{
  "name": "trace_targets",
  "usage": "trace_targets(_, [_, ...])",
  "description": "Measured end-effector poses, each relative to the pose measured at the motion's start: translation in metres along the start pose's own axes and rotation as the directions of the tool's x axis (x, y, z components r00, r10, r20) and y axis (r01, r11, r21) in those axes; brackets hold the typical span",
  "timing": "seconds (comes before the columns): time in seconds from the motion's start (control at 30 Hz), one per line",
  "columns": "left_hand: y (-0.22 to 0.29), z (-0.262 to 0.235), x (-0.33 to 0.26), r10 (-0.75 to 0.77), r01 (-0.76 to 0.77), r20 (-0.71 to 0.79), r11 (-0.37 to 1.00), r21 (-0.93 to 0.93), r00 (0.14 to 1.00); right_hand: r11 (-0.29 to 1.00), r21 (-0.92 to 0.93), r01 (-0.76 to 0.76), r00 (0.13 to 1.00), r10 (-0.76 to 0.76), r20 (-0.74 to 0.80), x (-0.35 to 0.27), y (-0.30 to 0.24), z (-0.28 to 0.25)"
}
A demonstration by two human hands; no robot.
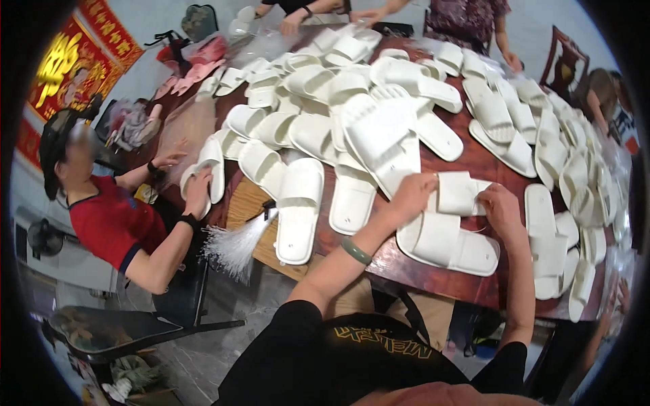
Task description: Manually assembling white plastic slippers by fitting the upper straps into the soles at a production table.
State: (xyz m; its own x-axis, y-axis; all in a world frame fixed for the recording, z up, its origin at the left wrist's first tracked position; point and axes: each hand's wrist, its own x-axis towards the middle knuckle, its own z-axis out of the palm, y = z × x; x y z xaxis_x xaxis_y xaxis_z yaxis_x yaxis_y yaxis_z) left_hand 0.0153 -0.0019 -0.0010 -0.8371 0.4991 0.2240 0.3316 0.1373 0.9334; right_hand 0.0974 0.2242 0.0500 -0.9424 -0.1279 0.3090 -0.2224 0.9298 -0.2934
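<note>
A white open-toed slipper (455,192) lies crosswise between my two hands at the near side of the table. My left hand (414,195), below whose wrist sits a green bangle (356,250), has its fingers closed at the slipper's left end. At its right end my right hand (501,206) pinches the slipper with bent fingers. Just below it, a second white slipper (477,252) rests at the table edge, partly covered by the first. The fingertips of both hands are partly hidden.
Piled white slippers (311,128) cover much of the dark red table (447,287). A bundle of white plastic ties (237,240) hangs over its near edge. Left, a person in red (112,216) handles slippers, near a chair (115,328). Other people work around the table.
</note>
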Motion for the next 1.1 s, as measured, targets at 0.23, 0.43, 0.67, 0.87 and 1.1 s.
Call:
trace_targets(0.23, [0.001,-0.009,-0.001,-0.014,0.012,-0.056,0.999,-0.039,0.998,0.952,0.240,0.191,0.982,-0.182,-0.060,0.035,0.011,0.033])
trace_targets(0.43, [-0.001,-0.009,0.007,0.015,-0.014,-0.118,1.000,0.014,0.993,0.996,-0.021,-0.087,0.996,0.087,-0.022,0.015,0.017,0.001])
trace_targets(0.67, [-0.007,-0.007,0.009,0.094,-0.086,-0.129,0.994,0.064,0.987,0.965,0.207,0.159,0.987,-0.152,-0.049,0.024,0.007,0.034])
trace_targets(0.87, [0.001,-0.007,0.005,0.116,-0.107,-0.150,0.992,0.070,0.982,0.817,0.576,0.038,0.997,0.006,-0.074,0.030,0.013,0.064])
trace_targets(1.1, [-0.004,-0.011,0.009,-0.007,0.007,0.002,1.000,-0.017,1.000,0.851,0.516,0.100,0.995,-0.096,-0.035,0.040,0.008,0.056])
